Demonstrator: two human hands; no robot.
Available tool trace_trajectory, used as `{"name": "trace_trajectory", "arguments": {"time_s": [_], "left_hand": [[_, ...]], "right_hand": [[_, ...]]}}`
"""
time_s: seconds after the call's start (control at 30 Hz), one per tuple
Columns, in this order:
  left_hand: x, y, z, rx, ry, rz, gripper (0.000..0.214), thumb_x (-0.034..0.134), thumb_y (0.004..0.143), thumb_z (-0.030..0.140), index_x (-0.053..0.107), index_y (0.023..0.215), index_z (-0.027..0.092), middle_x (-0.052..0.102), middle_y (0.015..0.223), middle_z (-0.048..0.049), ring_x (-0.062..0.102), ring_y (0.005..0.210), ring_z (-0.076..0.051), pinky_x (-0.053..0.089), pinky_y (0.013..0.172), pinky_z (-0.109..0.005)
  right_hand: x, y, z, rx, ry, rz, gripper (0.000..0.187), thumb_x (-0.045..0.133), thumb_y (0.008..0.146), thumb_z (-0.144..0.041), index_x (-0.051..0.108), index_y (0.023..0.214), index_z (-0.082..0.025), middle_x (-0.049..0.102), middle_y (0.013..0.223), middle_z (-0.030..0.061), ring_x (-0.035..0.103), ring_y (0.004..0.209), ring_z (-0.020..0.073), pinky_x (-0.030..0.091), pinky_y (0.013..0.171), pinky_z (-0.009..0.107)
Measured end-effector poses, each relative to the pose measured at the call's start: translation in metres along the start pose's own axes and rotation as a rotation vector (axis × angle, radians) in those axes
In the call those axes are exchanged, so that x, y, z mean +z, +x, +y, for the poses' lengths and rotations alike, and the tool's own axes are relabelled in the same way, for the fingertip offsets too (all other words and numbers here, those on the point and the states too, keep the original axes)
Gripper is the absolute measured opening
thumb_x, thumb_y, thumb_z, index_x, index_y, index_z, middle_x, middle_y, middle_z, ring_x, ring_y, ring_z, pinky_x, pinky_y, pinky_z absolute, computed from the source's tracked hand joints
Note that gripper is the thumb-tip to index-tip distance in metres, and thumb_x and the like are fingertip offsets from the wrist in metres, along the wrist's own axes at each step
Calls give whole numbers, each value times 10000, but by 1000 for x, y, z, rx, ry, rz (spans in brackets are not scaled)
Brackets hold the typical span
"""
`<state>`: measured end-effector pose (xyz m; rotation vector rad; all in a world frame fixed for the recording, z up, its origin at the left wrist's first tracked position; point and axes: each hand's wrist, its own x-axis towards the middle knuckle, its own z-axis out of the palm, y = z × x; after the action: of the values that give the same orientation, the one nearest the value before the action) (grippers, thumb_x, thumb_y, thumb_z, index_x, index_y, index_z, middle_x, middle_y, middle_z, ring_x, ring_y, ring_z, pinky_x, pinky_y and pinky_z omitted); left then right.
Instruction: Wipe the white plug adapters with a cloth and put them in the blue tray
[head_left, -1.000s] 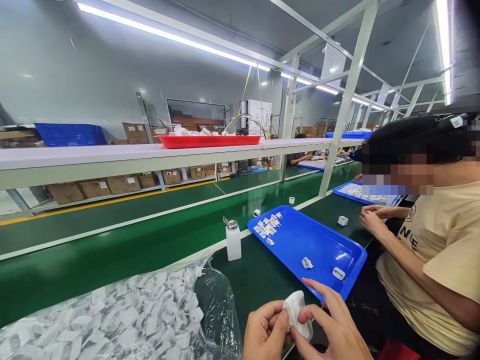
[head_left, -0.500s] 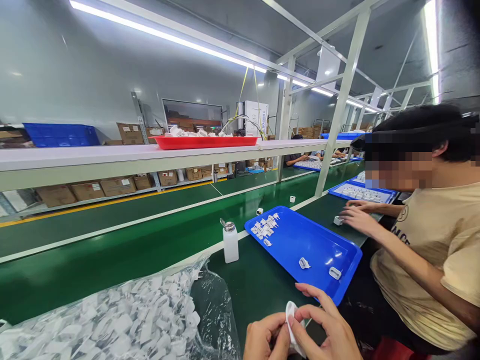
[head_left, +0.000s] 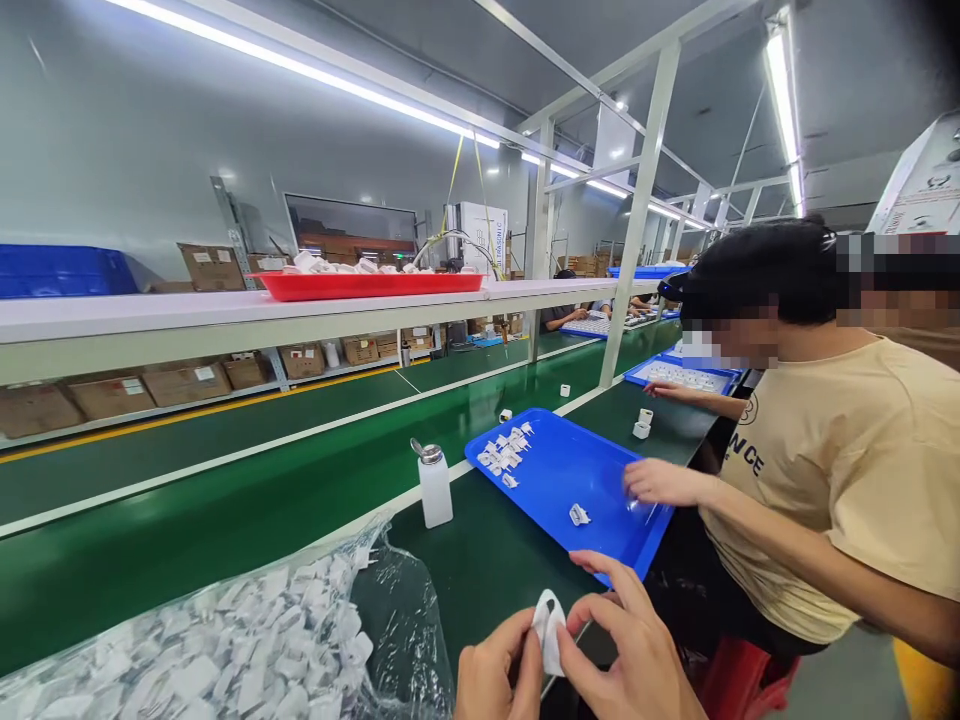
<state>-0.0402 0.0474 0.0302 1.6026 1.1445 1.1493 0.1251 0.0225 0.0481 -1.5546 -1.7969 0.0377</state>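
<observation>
A folded white cloth is pinched between the person's left hand and right hand, both closed on it with fingers and thumb, above a green worktop. The right hand's fingertips sit just beside the near edge of a shallow blue plastic tray, which carries a cluster of small white plastic parts and one separate white part. Left of the tray stands a white plastic dispenser bottle with a metal pump top, and nearer lies a clear plastic bag heaped with white parts. A co-worker's hand, beside a beige T-shirt sleeve, hovers over the tray's far side.
</observation>
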Motion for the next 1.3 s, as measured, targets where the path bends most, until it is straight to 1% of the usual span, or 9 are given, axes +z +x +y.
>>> {"name": "trace_trajectory", "arguments": {"time_s": [0.27,0.4,0.53,0.67,0.77,0.87,0.93,1.1,1.3], "left_hand": [[8,-3,15,-12,-156,-65,437,633,886,543,849,952,169,700,632,-64,579,574,-180,466,589,-241],[8,-4,23,-201,-434,-55,521,755,751,643,846,909,156,743,722,-91,634,658,-206,556,607,-281],[7,-2,25,-372,-695,-76,534,904,618,552,827,902,108,761,726,-123,687,665,-204,586,630,-296],[9,3,22,-432,-876,67,483,941,597,450,810,927,123,789,826,-127,722,696,-206,567,608,-262],[9,3,22,-393,-966,106,428,931,637,387,795,963,146,779,779,-93,734,717,-212,575,683,-287],[8,1,21,-362,-981,76,365,922,652,367,780,909,151,736,669,-48,705,662,-183,547,689,-272],[6,0,19,-344,-961,30,355,936,622,384,756,821,151,708,636,-26,653,596,-143,505,644,-240],[-3,-2,13,-296,-821,-14,469,940,594,483,729,843,147,721,679,-35,592,575,-110,425,595,-207],[-8,0,10,-255,-580,-68,484,848,706,568,739,830,113,694,571,-50,539,508,-102,364,545,-201]], "right_hand": [[-2,-3,-2,36,106,-67,201,612,909,-303,730,757,-246,618,1354,138,622,1239,328,554,976,479],[-12,-1,-8,67,246,-149,255,574,959,-414,777,895,-274,614,1382,127,601,1290,313,533,1028,459],[-15,-4,-5,84,410,-122,267,564,969,-434,781,1011,-284,613,1398,119,609,1286,294,532,1029,402],[2,-8,10,384,638,37,444,675,881,-537,682,1218,-249,651,1346,148,648,1211,309,554,979,419],[15,-8,10,555,935,-26,612,750,796,-595,657,1256,-201,747,1149,147,718,1044,309,593,861,414],[16,-5,-3,546,1118,-89,476,780,776,-577,751,1041,-183,783,969,106,735,894,276,582,818,381],[11,-2,-10,523,1091,-61,444,776,771,-588,774,952,-183,779,911,92,726,849,266,572,804,367],[-4,2,-14,471,905,-90,532,717,752,-709,793,878,-197,753,832,79,689,781,262,555,727,344],[-3,5,-6,429,956,-232,458,683,842,-644,759,819,-193,677,745,30,591,709,185,474,668,276]]}}
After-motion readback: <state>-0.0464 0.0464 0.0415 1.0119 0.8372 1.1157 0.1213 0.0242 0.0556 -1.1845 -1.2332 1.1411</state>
